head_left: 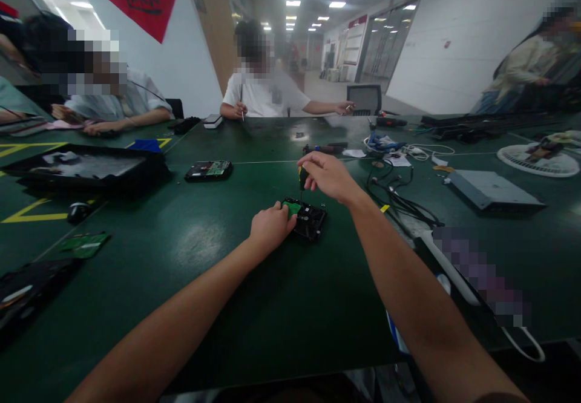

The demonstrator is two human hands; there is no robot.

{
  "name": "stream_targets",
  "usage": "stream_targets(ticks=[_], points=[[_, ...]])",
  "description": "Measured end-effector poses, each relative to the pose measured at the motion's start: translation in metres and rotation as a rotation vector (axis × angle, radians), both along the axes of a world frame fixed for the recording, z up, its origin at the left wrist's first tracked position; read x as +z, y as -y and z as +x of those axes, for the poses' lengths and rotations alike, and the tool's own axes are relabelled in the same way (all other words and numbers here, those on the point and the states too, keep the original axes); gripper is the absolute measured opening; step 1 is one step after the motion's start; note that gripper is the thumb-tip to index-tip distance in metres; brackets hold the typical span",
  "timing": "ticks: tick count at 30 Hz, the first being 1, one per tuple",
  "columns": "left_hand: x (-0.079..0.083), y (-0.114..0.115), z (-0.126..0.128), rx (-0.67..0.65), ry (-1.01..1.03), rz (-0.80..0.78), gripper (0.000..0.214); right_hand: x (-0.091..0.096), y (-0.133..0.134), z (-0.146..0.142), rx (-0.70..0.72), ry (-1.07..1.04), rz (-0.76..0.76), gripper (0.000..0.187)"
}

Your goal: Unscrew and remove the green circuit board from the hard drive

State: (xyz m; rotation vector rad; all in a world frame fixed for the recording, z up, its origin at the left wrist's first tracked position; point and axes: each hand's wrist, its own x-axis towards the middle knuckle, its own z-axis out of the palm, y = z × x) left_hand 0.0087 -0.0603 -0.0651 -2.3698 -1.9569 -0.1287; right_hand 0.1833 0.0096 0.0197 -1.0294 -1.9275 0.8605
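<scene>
A black hard drive with a green circuit board lies on the dark green table in front of me. My left hand grips the drive's left side, its fingers resting on the board. Above it, my right hand is closed round the yellow-and-black handle of a screwdriver. The shaft points straight down, and its tip meets the drive near the board's edge. Small screws seem to lie just beyond the drive's right corner.
Another hard drive lies beyond to the left, near a black tray. A loose green board is at far left. Black cables, a grey metal box and a white fan grille occupy the right. People sit across the table.
</scene>
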Motion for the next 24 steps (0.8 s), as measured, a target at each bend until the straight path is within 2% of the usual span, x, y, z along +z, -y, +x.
stream_targets(ticks=[4, 8, 15, 18, 24], points=[[-0.0019, -0.0024, -0.001, -0.005, -0.001, 0.01, 0.046, 0.001, -0.0023, 0.0025, -0.059, 0.06, 0.111, 0.02], [-0.0033, -0.0044, -0.0011, -0.012, 0.004, 0.031, 0.045, -0.0003, -0.0034, 0.0031, -0.142, 0.057, 0.097, 0.019], [-0.004, -0.006, 0.0029, 0.042, 0.034, 0.017, 0.047, -0.0009, -0.0014, 0.0015, -0.025, 0.024, 0.047, 0.026], [-0.002, -0.0056, 0.0037, 0.054, 0.042, 0.001, 0.047, 0.0008, -0.001, 0.0019, -0.024, 0.013, 0.006, 0.024], [0.0046, -0.0034, 0.0025, 0.047, 0.062, -0.044, 0.049, 0.0047, -0.0001, 0.0037, -0.1, 0.053, 0.077, 0.019]])
